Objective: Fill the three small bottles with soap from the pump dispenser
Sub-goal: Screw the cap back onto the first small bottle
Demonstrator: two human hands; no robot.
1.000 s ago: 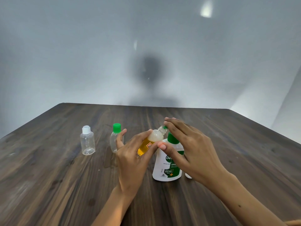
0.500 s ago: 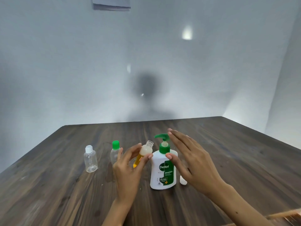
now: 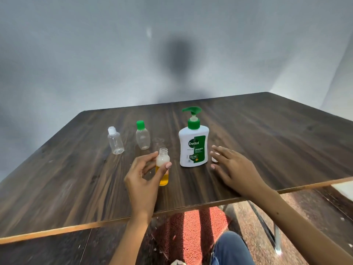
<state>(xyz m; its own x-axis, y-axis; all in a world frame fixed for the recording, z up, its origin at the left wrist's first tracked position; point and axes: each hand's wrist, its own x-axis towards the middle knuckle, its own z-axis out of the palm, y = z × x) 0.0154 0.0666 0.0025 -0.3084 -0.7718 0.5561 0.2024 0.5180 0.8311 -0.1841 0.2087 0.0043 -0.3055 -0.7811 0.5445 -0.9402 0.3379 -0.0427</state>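
Note:
My left hand (image 3: 142, 175) pinches a small uncapped bottle (image 3: 163, 161) upright, partly full of yellow soap with foam on top, just left of the white pump dispenser (image 3: 193, 145) with its green pump head. My right hand (image 3: 234, 165) hovers with straight fingers to the right of the dispenser, over a small white cap (image 3: 214, 159) lying on the table. Two more small clear bottles stand capped further left: one with a green cap (image 3: 142, 135), one with a white cap (image 3: 115, 140).
The dark wood table (image 3: 76, 188) has its near edge close to me. Below it lie a red mat (image 3: 193, 232) and my knee in blue jeans (image 3: 231, 249). A metal table leg (image 3: 275, 240) stands at the right.
My right hand left the pump head and dropped to the table right of the dispenser. My left hand lowered the small bottle away from the spout and set it upright. The camera tilted down.

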